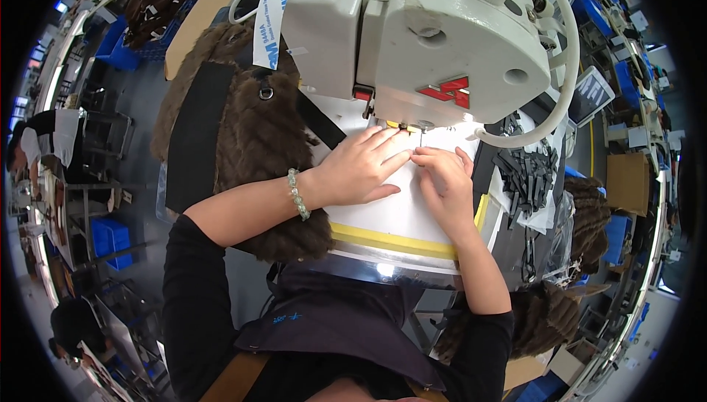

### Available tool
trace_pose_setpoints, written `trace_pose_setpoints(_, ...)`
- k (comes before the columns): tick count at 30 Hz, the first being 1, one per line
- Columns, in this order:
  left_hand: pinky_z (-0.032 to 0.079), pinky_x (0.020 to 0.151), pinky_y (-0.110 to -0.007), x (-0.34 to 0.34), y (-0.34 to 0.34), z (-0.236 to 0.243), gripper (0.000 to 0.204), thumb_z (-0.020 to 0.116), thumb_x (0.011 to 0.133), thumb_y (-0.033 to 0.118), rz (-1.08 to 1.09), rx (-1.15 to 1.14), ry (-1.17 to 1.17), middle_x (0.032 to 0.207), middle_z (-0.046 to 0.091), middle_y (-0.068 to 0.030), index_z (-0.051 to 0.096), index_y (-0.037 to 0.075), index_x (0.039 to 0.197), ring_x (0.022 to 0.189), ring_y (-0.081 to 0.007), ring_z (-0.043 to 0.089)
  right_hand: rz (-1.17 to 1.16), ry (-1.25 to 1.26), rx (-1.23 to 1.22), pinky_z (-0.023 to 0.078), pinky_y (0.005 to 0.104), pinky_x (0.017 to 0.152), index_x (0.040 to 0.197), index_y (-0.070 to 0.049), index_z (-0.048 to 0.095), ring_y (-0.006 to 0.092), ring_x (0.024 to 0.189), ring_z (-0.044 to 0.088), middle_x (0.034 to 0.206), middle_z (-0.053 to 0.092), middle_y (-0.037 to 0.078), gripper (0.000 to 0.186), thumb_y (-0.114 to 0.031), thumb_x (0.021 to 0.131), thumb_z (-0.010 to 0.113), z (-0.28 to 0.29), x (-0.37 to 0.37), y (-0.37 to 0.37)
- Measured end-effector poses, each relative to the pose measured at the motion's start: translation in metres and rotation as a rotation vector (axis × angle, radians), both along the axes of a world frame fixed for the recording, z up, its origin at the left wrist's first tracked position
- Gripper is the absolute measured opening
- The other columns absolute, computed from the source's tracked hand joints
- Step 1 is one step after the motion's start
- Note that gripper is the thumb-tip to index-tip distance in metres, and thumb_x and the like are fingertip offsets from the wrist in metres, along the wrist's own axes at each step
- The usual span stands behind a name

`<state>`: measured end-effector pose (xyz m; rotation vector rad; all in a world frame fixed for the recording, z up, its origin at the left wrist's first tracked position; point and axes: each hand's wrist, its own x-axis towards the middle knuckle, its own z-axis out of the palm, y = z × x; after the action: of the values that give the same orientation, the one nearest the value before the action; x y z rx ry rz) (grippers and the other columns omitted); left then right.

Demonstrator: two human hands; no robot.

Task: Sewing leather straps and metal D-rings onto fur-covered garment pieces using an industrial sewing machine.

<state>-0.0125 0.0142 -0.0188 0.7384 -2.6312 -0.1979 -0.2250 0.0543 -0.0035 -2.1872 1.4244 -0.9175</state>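
Observation:
A large pale sewing machine (456, 48) stands over the white work surface (390, 214), its lamp shining brightly near the needle. My left hand (361, 168) lies flat there, fingers stretched toward the needle area and thumb out to the side. Close beside its fingertips, my right hand (446, 181) has its fingers bent together just below the needle. Anything between those fingers is too small or hidden to make out. Under my left forearm spreads a brown fur piece (269, 137) with a wide black band (200, 137) and a metal ring (266, 93). A narrow black strap (321, 120) reaches from the fur toward my left hand.
Many short black strips (524, 174) are heaped right of the machine bed. Yellow tape (394, 240) edges the work surface. A white hose (571, 56) curves down beside the machine head. More brown fur (545, 319) lies at lower right. Other people sit at workstations far left.

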Motion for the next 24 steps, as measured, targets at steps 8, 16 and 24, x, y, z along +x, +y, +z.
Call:
trace_pose_setpoints(8,0.034,0.109,-0.047,-0.0003,-0.0003,-0.0003,0.068,0.072,0.080,0.041,0.028,0.034,0.010,0.132,0.051,-0.0220,0.051,0.001,0.132,0.125,-0.0349,0.048,-0.024,-0.008,0.015,0.026,0.0456,0.109,0.102,-0.012,0.068,0.0184,0.106,0.063,0.106,0.070,0.003,0.026,0.003,0.081,0.061,-0.0010,-0.0022,-0.0021)
trace_pose_setpoints(16,0.034,0.108,-0.045,-0.0003,-0.0003,0.0049,0.065,0.071,0.079,0.042,0.015,0.023,-0.003,0.130,0.052,-0.0209,0.053,-0.001,0.125,0.123,-0.0341,0.047,-0.026,-0.027,0.028,0.025,0.0460,0.109,0.102,-0.012,0.068,0.0183,0.106,0.063,0.106,0.070,0.003,0.026,0.003,0.081,0.060,-0.0016,-0.0028,-0.0022)
trace_pose_setpoints(24,0.035,0.110,-0.047,0.0005,0.0035,0.0037,0.062,0.069,0.082,0.042,0.021,-0.055,-0.054,0.134,0.053,-0.0244,0.056,0.002,0.128,0.126,-0.0367,0.050,-0.020,-0.011,0.035,0.026,0.0460,0.111,0.103,-0.012,0.069,0.0184,0.109,0.063,0.110,0.070,0.002,0.028,0.002,0.081,0.060,-0.0036,-0.0053,-0.0022)
